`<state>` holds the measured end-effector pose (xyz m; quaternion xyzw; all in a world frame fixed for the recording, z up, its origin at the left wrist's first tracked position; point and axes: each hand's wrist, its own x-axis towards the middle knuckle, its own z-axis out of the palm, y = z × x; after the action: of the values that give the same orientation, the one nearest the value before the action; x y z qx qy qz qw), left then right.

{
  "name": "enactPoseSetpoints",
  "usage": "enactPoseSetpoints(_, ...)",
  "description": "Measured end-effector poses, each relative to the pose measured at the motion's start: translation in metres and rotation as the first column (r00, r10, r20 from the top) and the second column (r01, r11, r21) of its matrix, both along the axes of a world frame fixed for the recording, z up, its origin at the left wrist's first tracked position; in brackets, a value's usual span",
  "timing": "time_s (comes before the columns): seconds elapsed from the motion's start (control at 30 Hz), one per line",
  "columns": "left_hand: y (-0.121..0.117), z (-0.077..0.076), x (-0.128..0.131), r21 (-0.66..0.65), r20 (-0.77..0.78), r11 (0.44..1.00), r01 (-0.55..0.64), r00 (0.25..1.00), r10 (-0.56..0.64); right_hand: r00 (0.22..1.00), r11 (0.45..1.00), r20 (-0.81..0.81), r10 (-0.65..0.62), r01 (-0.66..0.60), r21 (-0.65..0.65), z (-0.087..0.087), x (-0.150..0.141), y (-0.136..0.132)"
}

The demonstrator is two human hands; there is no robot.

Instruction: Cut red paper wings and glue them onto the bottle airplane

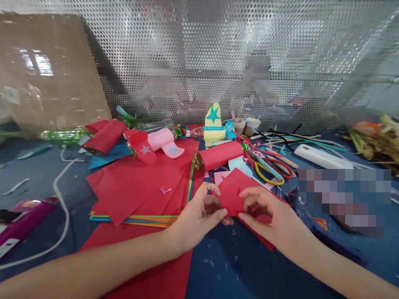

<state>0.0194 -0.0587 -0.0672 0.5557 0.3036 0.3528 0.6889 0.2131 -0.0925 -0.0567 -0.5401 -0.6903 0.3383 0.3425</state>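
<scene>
Head view: pinched a small red paper piece between thumb and fingers of the left hand and of the right hand, clamped at both sides. Held it over a larger red sheet, above the blue table. Had, just beyond, a red-wrapped bottle near yellow-handled scissors, and, leftward, a paper stack topped with red.

L forearm & R forearm bare, slim; fingers slender, nails prob. short (bit blurry).
</scene>
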Motion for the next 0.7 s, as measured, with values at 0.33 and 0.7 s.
enactPoseSetpoints(0.33,0.0005,-0.0037,-0.0007,0.027,0.026,1.000,-0.003,1.000,0.002,0.999,0.999,-0.047,0.007,-0.009,-0.034,0.0016,-0.0004,-0.0006)
enactPoseSetpoints(0.7,0.0006,-0.0031,-0.0004,0.059,-0.017,0.998,0.018,1.000,-0.017,0.993,0.999,-0.109,0.032,-0.034,-0.010,-0.0001,0.0007,-0.0015)
